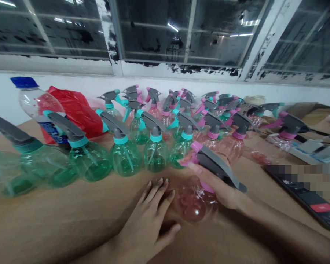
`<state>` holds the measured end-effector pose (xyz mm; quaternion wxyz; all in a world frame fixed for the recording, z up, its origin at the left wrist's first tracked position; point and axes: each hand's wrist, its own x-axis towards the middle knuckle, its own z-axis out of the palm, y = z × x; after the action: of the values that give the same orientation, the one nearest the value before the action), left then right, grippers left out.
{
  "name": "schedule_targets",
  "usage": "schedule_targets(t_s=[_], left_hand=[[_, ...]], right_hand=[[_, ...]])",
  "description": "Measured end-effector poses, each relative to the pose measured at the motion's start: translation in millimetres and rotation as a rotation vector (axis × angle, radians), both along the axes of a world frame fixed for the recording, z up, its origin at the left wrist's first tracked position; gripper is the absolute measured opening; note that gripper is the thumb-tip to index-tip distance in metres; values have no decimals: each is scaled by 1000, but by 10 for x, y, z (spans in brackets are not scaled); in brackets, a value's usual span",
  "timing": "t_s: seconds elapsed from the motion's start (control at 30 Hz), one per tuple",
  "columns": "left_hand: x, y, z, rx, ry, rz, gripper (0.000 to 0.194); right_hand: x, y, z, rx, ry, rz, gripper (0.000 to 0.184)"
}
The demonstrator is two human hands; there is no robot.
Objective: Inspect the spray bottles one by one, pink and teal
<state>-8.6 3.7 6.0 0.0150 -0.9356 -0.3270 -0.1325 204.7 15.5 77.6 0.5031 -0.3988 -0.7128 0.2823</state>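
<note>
My right hand [218,183] is wrapped round the neck and trigger of a pink spray bottle [192,205], whose head is grey with a pink nozzle. The bottle leans a little, and whether its base touches the table cannot be made out. Palm down on the wooden table [99,220], my left hand [151,216] lies with fingers spread, just left of that bottle and holding nothing. Behind both hands stands a front row of green spray bottles [126,161] with teal collars. Pink spray bottles [233,146] continue the row on the right.
More spray bottles [154,99] crowd toward the wall. A blue-capped plastic bottle [27,99] and a red plastic bag [71,110] stand at the left. On the right are a dark phone [299,198] and a white power strip [308,148] with cables. Windows [181,33] line the back.
</note>
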Motion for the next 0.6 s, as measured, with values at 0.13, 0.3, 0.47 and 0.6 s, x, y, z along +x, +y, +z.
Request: schedule_targets(t_s=[0.13, 0.3, 0.47, 0.6], left_hand=[[-7, 3, -5, -14, 0, 3, 59], [-1, -1, -1, -24, 16, 6, 59], [7, 7, -7, -26, 2, 7, 57], [4, 7, -9, -25, -9, -3, 58]], right_hand=[[4, -28, -10, 43, -45, -39, 20], [-15, -10, -26, 15, 49, -13, 9], [-10, 13, -26, -37, 102, 31, 16], [-2, 11, -40, -39, 104, 35, 17]])
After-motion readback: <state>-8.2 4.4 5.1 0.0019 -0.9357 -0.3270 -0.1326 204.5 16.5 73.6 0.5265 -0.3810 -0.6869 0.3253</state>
